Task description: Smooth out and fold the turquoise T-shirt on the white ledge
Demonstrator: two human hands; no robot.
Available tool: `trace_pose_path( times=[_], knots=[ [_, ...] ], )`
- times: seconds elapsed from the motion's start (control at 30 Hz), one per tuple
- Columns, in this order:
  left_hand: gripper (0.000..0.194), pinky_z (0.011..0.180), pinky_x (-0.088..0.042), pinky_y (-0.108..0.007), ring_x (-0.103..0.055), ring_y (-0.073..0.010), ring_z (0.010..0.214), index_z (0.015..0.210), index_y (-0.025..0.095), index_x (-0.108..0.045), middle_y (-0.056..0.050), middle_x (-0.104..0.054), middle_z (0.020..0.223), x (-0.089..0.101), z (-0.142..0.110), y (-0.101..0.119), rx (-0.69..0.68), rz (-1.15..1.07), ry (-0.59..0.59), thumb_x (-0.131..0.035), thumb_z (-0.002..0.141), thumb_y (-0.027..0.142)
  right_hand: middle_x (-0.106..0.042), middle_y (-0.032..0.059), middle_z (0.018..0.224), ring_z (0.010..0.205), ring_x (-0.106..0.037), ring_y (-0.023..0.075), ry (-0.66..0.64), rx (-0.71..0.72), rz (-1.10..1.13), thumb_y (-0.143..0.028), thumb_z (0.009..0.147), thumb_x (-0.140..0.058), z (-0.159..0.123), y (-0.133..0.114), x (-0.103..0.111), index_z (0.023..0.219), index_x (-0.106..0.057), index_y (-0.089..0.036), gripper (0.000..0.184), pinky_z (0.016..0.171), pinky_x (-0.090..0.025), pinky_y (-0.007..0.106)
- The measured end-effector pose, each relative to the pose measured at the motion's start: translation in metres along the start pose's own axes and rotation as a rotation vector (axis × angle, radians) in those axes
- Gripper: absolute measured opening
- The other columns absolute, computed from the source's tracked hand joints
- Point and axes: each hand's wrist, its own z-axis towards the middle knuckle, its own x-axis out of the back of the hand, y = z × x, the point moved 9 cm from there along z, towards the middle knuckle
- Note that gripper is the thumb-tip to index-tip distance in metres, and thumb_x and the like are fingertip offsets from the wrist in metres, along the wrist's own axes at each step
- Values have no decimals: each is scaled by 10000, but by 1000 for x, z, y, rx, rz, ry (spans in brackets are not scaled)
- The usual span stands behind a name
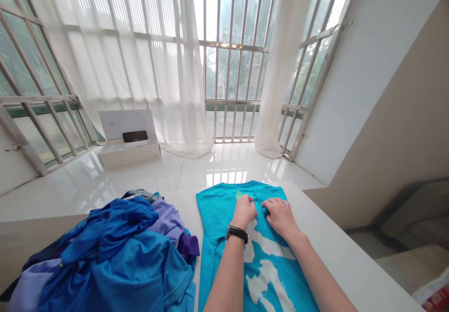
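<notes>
A turquoise T-shirt [219,214] with a white print [268,274] lies spread on a white table [351,260]. My left hand [243,210] rests on the shirt's upper middle, its fingers closed on the fabric, with a black band [237,233] around the wrist. Beside it, my right hand [278,217] pinches a small fold of the same shirt. The two hands nearly touch. To the left, a heaped pile of blue and purple clothes [115,251] sits on the table, apart from both hands.
Beyond the table lies a glossy white floor [217,171]. On it stands an open white box [128,150] holding a black object [135,136]. Sheer white curtains [178,83] hang at barred windows [235,73]. A beige wall [386,115] rises at right.
</notes>
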Motion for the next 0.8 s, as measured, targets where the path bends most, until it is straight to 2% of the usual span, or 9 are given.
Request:
trace_pose_path(
  times=[0.1,0.2,0.33,0.43,0.5,0.57,0.67,0.8],
  knots=[
    [305,651,-572,-295,-700,-185,638,1203,146,-601,-50,-716,746,-9,1,0,44,-91,-31,-479,950,266,-689,85,924,937,-594,263,55,-31,51,-194,823,-474,0,9,-1,906,-653,-203,198,859,-428,408],
    [397,607,-569,-271,-702,-177,713,1340,206,-520,-63,-731,907,-16,0,7,53,-181,-62,-389,1000,365,-659,65,883,871,-594,234,90,-14,135,-219,824,-474,-1,10,1,881,-599,-213,137,780,-459,351],
    [408,774,-570,-267,-676,-187,1010,1322,234,-564,-80,-679,1223,-16,-3,17,8,-243,-55,-380,1011,425,-656,39,874,848,-607,207,82,82,245,-273,847,-500,-4,0,3,856,-579,-231,90,756,-495,317],
    [393,984,-488,-276,-577,-204,1230,1316,177,-578,-110,-597,1381,-9,1,17,-23,-226,-3,-455,988,355,-694,33,919,881,-635,198,89,96,348,-432,892,-514,-5,5,8,861,-624,-241,222,813,-520,310],
    [388,1074,-419,-306,-526,-224,1298,1309,154,-585,-130,-575,1409,-4,4,15,-34,-183,33,-491,966,309,-710,64,1029,978,-642,212,155,-9,398,-511,943,-406,-3,26,13,952,-654,-230,375,902,-512,333],
    [375,1110,-381,-351,-517,-255,1309,1275,142,-608,-148,-589,1391,-1,7,13,-41,-122,53,-520,940,285,-690,120,1156,1097,-616,247,225,-155,392,-521,978,-247,-3,54,12,1082,-646,-195,525,987,-481,395],
    [381,1124,-358,-401,-523,-295,1299,1239,110,-624,-183,-605,1356,-1,7,10,-55,-20,60,-566,889,249,-636,171,1289,1221,-561,286,216,-276,325,-503,971,-173,-1,81,-6,1229,-600,-143,615,1071,-421,454],
    [502,1164,-297,-410,-449,-313,1363,1294,107,-579,-188,-547,1414,1,3,11,-93,86,83,-603,796,166,-521,179,1459,1364,-457,290,92,-290,233,-534,951,-267,0,84,-39,1407,-479,-106,661,1145,-345,451]
  ],
)
